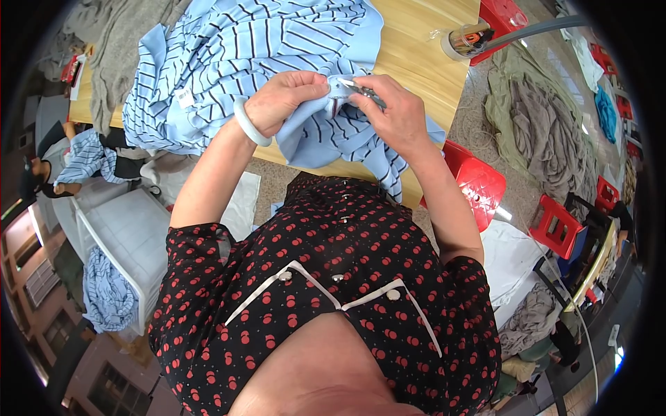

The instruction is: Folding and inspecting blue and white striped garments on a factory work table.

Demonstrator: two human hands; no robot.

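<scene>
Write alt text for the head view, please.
A person's left hand pinches a light-blue striped garment on a wood-grain table, while the right hand holds a small pointed metal tool close to the pinch. A clear cup holding tools stands at the table's right edge.

On the pale wooden worktop (416,59) before me, the light-blue striped cloth (257,52) spreads between the grey knit cloth (128,48) at left and a clear cylindrical cup (455,47) at right, a red plastic stool (480,195) to my right.
</scene>
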